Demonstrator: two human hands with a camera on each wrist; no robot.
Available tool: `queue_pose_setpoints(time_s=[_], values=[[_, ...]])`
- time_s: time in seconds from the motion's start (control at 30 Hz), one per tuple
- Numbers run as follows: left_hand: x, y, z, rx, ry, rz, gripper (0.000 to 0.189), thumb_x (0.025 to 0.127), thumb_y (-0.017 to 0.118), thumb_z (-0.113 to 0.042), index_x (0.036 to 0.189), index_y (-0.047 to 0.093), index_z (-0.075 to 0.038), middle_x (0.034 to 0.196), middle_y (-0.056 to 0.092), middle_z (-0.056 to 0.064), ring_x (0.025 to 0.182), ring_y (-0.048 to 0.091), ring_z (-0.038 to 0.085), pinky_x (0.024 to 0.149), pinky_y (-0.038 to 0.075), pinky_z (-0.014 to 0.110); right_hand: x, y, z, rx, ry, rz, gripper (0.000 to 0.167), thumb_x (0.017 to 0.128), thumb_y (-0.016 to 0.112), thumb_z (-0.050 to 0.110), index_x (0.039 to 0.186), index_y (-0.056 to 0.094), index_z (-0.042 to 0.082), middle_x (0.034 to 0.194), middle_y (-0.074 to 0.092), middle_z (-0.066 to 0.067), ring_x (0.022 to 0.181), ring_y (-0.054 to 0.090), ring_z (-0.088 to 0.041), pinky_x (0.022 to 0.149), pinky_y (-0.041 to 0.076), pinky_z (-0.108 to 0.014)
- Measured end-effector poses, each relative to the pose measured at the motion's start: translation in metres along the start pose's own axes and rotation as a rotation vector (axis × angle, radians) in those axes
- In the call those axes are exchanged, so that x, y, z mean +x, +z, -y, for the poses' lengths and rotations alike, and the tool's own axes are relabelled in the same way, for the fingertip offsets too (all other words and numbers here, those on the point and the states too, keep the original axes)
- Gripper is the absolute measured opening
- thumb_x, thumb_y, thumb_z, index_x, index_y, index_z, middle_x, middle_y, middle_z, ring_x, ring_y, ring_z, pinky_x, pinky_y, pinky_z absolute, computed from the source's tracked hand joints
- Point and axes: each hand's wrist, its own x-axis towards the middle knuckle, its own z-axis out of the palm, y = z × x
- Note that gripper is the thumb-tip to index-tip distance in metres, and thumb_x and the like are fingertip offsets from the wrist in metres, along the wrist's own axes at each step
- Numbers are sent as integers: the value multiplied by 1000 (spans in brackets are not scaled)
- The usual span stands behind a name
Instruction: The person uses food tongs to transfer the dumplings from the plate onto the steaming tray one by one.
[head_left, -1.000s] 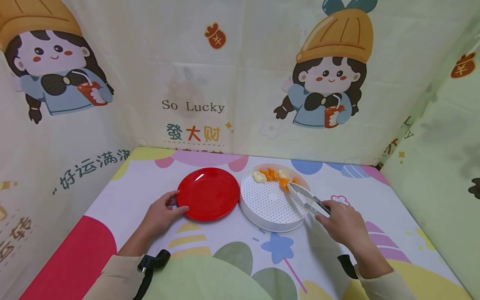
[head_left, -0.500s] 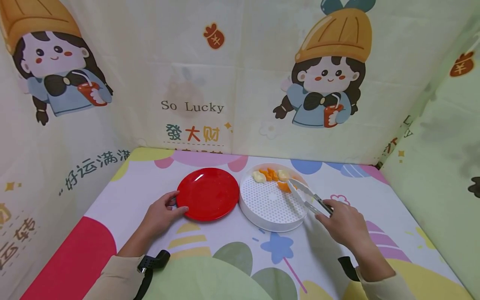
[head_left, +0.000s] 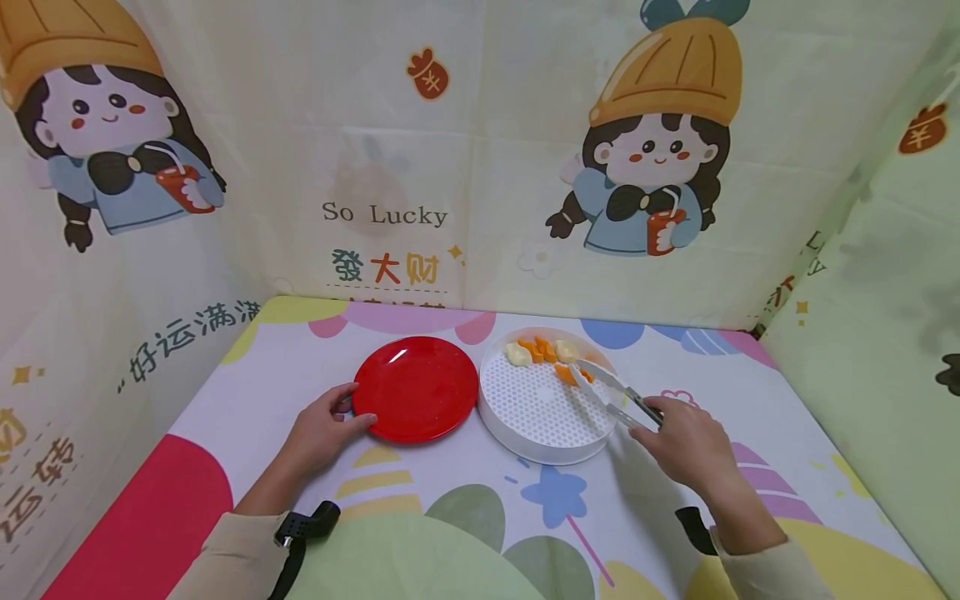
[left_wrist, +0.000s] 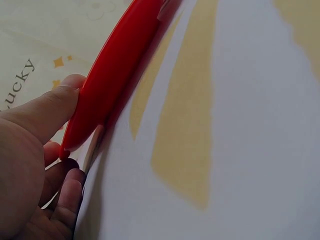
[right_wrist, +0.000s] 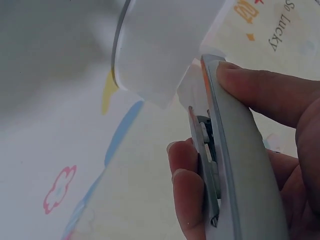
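In the head view my left hand (head_left: 322,427) is at the near left rim of a shiny red plate (head_left: 416,389). In the left wrist view its thumb lies on the rim of the plate (left_wrist: 107,75) and the other fingers curl at the underside. My right hand (head_left: 686,446) grips metal tongs (head_left: 621,392), also seen as tongs (right_wrist: 235,150) in the right wrist view. Their tips reach into a round white steamer tray (head_left: 551,452) with a perforated floor, at an orange dumpling-like piece (head_left: 566,375). Whether the tips pinch it is too small to tell.
Cream dumpling-like pieces (head_left: 518,354) and more orange ones (head_left: 542,348) lie along the tray's far side. Plate and tray stand close side by side on a patterned tablecloth (head_left: 480,533). A printed cloth backdrop (head_left: 495,167) rises behind the table and at both sides.
The tongs have shifted slightly around the nearest orange piece, which now lies turned and a little lower on the tray floor. The left hand and the plate stay put.
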Motion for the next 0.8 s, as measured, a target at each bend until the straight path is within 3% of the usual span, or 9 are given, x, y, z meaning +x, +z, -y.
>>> queue_pose_setpoints(time_s=[0.33,0.8], values=[[0,0,0,6,-9,-5,91,79,84,-39,152,39,-8,139,50,22,118,49,38,78,58,38,3,0,3,11,-46,-1,44,87,72,24,119,67,-6,97,69,-19,74,53,-27,55,40,-36],[0,0,0,11,8,-8,90,80,83,-38,152,39,-8,139,50,22,117,50,38,79,58,38,7,11,6,49,59,4,53,88,75,26,127,62,-8,105,67,-25,75,55,-29,52,44,-34]])
